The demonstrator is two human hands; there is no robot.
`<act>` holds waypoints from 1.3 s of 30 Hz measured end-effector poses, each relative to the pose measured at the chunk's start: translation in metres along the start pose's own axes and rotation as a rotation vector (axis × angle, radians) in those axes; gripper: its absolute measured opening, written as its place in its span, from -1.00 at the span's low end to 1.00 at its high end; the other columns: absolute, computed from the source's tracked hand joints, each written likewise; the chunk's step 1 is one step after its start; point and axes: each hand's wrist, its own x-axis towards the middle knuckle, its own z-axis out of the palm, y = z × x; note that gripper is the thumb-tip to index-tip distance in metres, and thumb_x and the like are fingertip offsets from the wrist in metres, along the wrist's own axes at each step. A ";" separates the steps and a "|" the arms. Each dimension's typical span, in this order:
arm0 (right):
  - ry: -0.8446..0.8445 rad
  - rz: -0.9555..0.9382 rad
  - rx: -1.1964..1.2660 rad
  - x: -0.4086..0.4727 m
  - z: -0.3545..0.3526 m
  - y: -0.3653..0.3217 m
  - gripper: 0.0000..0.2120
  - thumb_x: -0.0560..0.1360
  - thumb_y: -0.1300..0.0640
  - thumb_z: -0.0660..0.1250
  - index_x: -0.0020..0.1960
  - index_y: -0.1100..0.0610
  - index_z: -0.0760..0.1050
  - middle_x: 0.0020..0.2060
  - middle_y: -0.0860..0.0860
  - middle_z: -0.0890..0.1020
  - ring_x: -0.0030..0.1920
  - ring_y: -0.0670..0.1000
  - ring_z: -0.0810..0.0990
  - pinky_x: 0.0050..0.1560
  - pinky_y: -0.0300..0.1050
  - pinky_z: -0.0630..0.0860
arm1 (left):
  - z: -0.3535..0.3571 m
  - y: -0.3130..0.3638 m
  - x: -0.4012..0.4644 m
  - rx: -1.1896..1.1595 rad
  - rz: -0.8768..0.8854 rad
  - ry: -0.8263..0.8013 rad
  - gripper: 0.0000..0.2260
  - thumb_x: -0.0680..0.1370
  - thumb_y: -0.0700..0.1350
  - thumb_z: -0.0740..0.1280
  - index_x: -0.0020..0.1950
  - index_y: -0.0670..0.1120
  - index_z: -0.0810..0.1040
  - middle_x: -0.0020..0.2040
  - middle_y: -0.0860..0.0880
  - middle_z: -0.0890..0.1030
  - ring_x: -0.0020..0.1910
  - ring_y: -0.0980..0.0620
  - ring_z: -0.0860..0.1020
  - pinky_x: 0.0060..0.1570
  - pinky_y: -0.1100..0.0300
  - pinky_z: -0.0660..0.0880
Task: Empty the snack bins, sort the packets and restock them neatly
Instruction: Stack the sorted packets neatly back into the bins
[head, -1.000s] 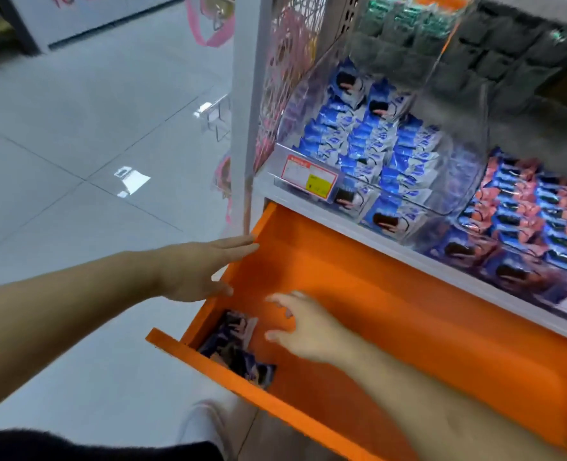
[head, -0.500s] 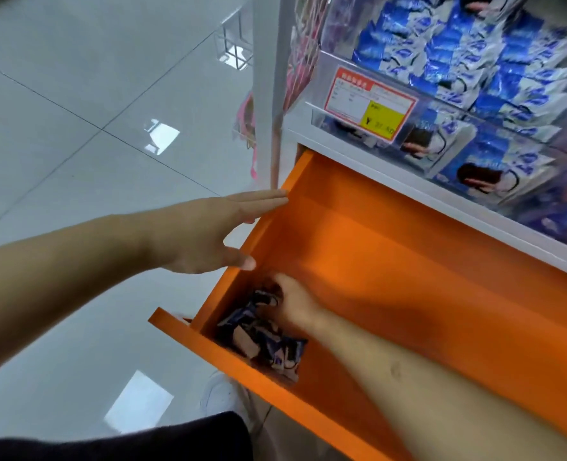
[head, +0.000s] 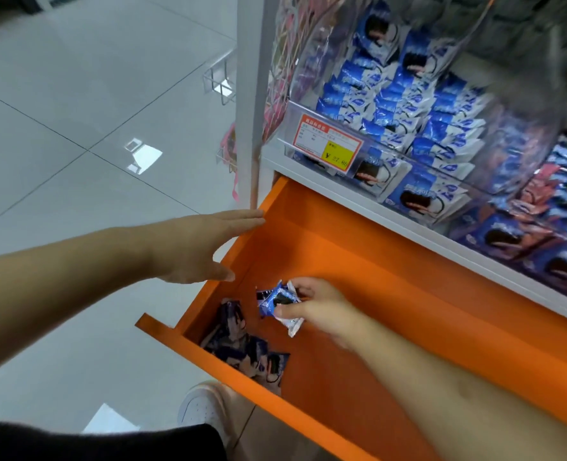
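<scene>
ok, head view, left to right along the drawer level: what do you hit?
left hand open, fingertips at the drawer's left wall → loose packets in the near-left corner → blue packet → right hand pinching it → bare orange drawer floor

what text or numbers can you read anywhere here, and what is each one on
"¥ 27.80" as best it reads, last digits soft: yellow patch of the price tag on the clear bin.
Red header and small rows on that tag: too blurred to read.
Print on the blue packets and the held packet: blurred, unreadable.
</scene>
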 end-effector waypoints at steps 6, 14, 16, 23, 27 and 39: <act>-0.009 -0.215 0.132 -0.120 -0.077 -0.072 -0.56 0.41 0.28 0.60 0.26 0.10 0.64 0.15 0.05 0.74 0.20 0.13 0.70 0.21 0.02 0.62 | -0.060 0.081 -0.021 -0.174 0.061 0.096 -0.60 0.65 0.10 0.33 0.50 0.15 0.44 0.51 0.15 0.42 0.36 0.18 0.44 0.30 0.30 0.41; 0.316 -0.460 0.267 -0.239 -0.124 -0.125 -0.62 0.47 0.21 0.59 0.26 0.06 0.64 0.18 0.03 0.73 0.24 0.11 0.69 0.32 0.12 0.59 | -0.098 0.174 -0.060 -0.928 0.217 0.115 -0.82 0.64 -0.13 0.40 0.23 -0.12 0.65 -0.05 -0.15 0.75 -0.02 -0.10 0.73 0.13 0.00 0.66; 0.405 -0.517 0.276 -0.261 -0.134 -0.125 -0.73 0.52 0.17 0.55 0.19 0.02 0.67 0.11 -0.03 0.75 0.19 0.08 0.71 0.16 0.06 0.63 | -0.100 0.191 -0.067 -1.062 0.193 0.217 -0.83 0.60 -0.20 0.45 0.19 -0.13 0.66 -0.03 -0.17 0.73 -0.02 -0.13 0.73 0.12 -0.04 0.67; 0.520 -0.581 0.461 -0.295 -0.149 -0.109 -0.68 0.54 0.20 0.50 0.28 0.05 0.61 0.16 0.01 0.73 0.10 0.06 0.74 0.03 0.05 0.70 | -0.078 0.245 -0.083 -1.202 0.174 0.530 -0.72 0.50 -0.22 0.55 0.09 0.13 0.75 0.16 -0.06 0.67 0.04 -0.10 0.68 -0.10 0.03 0.70; 0.434 -0.593 0.521 -0.298 -0.150 -0.106 -0.66 0.57 0.20 0.47 0.32 0.09 0.56 0.19 0.11 0.71 0.13 0.22 0.72 0.08 0.23 0.67 | -0.068 0.266 -0.085 -1.167 0.282 0.448 -0.74 0.52 -0.21 0.52 0.12 0.10 0.75 0.11 0.01 0.74 0.07 -0.07 0.71 0.13 -0.02 0.65; 0.492 -0.607 0.478 -0.304 -0.178 -0.094 -0.58 0.35 0.02 0.61 0.19 -0.19 0.68 0.28 -0.08 0.67 0.33 0.10 0.63 0.23 0.22 0.64 | -0.074 0.274 -0.064 -1.089 0.241 0.508 -0.65 0.47 -0.28 0.56 0.17 0.07 0.69 0.14 0.16 0.72 0.18 0.27 0.63 0.29 0.23 0.52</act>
